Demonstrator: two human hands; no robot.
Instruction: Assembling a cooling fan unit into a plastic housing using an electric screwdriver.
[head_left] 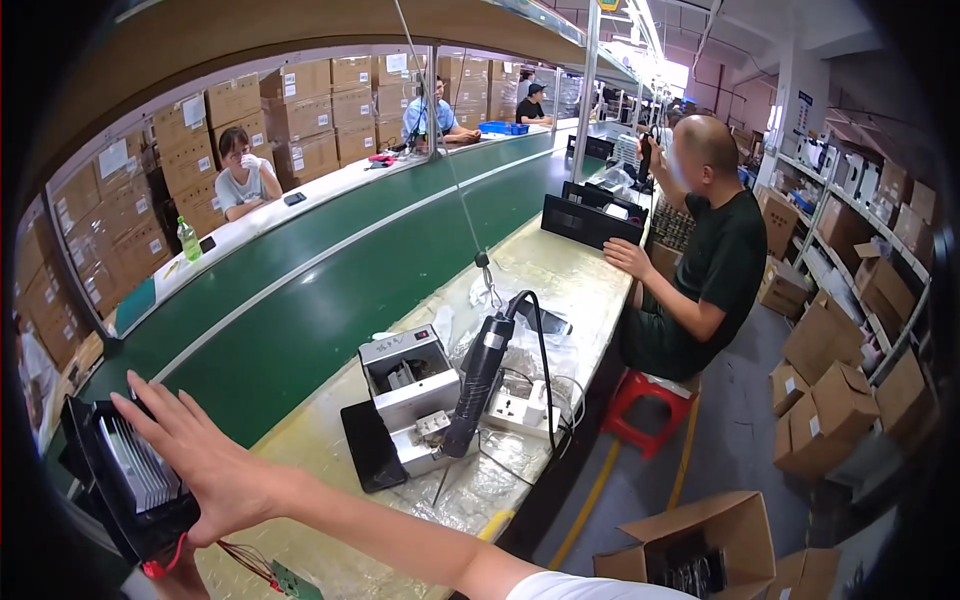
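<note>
At the lower left, a black housing with a silver finned heat sink is tilted up. My right hand reaches across to it from the lower right, its long fingers stretched over the fins and its thumb at the lower edge. Just below shows a small part of my left hand, close under the housing; its fingers are hidden. Red and dark wires run from the housing's lower end to a small green circuit board at the bottom edge.
A black corded hand tool hangs from a cable over the bench, beside a grey metal box, a black flat panel and a white power strip. Beyond runs a green conveyor. A co-worker sits at the right.
</note>
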